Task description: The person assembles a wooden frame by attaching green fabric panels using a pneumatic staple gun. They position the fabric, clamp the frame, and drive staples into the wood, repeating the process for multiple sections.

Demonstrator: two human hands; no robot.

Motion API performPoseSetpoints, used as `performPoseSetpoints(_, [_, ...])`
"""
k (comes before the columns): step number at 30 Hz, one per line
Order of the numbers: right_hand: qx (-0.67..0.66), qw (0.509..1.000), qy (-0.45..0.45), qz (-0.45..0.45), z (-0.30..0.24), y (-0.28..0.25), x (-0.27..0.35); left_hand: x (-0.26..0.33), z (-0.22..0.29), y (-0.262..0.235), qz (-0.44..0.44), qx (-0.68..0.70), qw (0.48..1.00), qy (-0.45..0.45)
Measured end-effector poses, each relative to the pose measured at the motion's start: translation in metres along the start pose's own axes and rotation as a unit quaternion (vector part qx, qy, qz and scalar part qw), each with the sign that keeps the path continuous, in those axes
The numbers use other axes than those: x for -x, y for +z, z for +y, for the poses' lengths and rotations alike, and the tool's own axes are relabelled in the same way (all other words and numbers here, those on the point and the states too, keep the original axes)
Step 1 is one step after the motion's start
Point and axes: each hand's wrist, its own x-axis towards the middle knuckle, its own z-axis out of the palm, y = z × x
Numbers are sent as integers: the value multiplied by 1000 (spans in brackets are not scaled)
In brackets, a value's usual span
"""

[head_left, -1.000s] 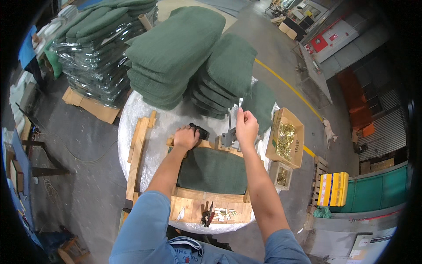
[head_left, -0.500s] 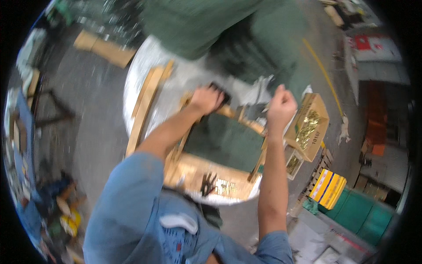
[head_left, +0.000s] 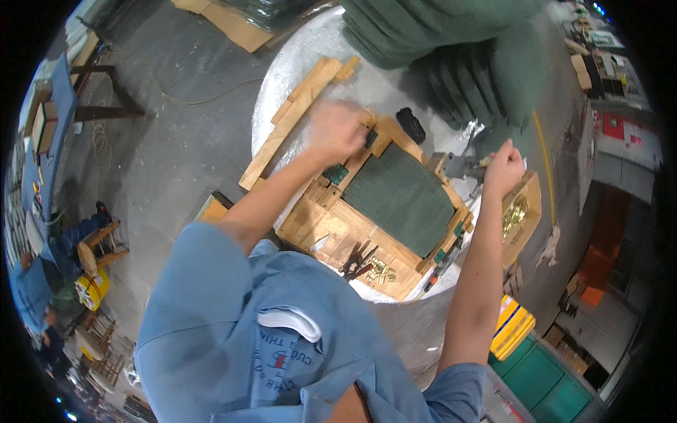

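The left hand point(head_left: 338, 132) is a blur by the wooden jig point(head_left: 340, 227), so I can't make out its fingers or any hold. The right hand point(head_left: 504, 169) hides its own grip from me, and its forearm point(head_left: 475, 289) covers part of the box point(head_left: 531, 229). The green pads point(head_left: 423, 32) run off the top edge.

I get soft, fairly bright light in the middle, and I can't tell where it comes from. The round table wrapped in shiny clear plastic point(head_left: 282, 77) has white glare. Dark shadows sit between the stacked dark green cloth pads point(head_left: 451, 77), which look fuzzy. The bare left hand point(head_left: 338, 132) is a smear. Black fills my corners, and the long yellow floor line point(head_left: 544, 155) bends.
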Motion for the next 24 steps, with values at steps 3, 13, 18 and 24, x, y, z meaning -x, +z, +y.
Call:
performPoseSetpoints(3, [-8, 999, -31, 9, 1, 5, -3, 64, -72, -18, -59, -142, 952, -264])
performPoseSetpoints(13, [29, 999, -37, 15, 1, 9, -11, 112, -198, -74, -158, -63, 947, -271])
performPoseSetpoints(18, [50, 998, -27, 26, -1, 9, -6, 82, -121, -152, -102, -141, 963, -204])
performPoseSetpoints(24, [11, 999, -36, 9, -1, 12, -2, 31, -28, -97, -112, -96, 988, 55])
